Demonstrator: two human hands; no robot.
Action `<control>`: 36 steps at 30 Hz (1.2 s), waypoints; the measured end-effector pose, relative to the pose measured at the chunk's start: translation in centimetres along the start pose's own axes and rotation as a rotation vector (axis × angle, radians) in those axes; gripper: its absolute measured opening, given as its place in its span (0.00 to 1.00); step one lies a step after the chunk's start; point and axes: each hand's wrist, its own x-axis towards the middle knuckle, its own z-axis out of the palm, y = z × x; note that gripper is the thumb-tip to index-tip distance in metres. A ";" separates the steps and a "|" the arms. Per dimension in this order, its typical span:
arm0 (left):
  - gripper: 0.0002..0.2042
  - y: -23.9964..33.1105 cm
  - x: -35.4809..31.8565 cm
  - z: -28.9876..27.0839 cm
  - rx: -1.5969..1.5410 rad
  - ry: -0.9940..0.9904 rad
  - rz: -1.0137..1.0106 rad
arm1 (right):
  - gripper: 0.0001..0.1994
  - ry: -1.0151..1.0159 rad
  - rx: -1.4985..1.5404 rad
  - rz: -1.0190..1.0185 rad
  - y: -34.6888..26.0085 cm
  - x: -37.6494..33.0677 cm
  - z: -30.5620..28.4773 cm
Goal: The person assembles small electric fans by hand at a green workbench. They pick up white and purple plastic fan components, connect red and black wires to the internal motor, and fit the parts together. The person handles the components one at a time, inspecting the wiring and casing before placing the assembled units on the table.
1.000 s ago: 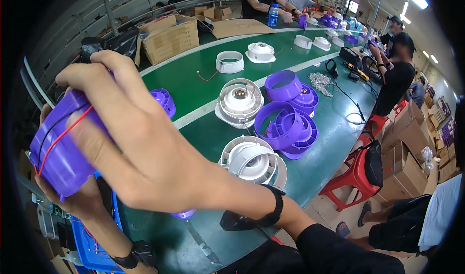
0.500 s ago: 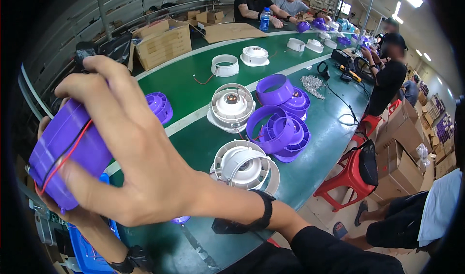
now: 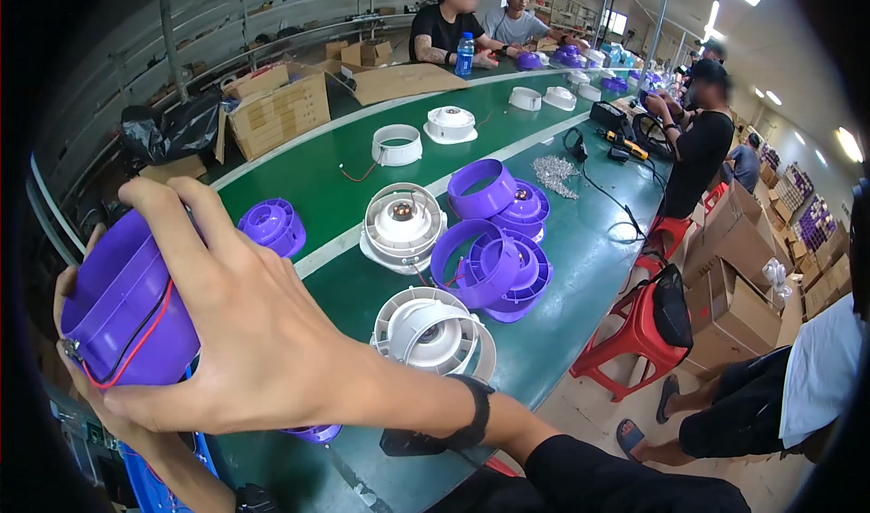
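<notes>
Housing of purple plastic (image 3: 109, 304) is held at near left in a two-handed grip, the right hand (image 3: 272, 332) clasping its right side, the left hand (image 3: 89, 393) around its left and underside. Red and black wires (image 3: 145, 336) run along its outer wall; no base shows fitted. Farther right on the worktop (image 3: 571, 259), a white ring (image 3: 419, 321) leans on a white finned base (image 3: 442, 339); beyond, a purple ring (image 3: 505, 264) leans over a purple base (image 3: 535, 282), both pairs seemingly unjoined. Farthest, a separate pale ring (image 3: 396, 154) stands apart from a pale round unit (image 3: 450, 129).
</notes>
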 end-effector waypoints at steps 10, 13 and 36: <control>0.30 1.5 -0.2 0.5 0.504 -0.073 0.222 | 0.44 0.009 0.245 0.026 0.3 0.5 -0.6; 0.31 1.8 -0.4 0.3 0.403 -0.050 0.259 | 0.40 -0.083 0.621 0.188 0.4 0.9 -0.9; 0.51 2.7 -0.7 1.7 0.916 0.087 0.531 | 0.49 0.011 0.105 -0.124 0.2 0.5 -1.1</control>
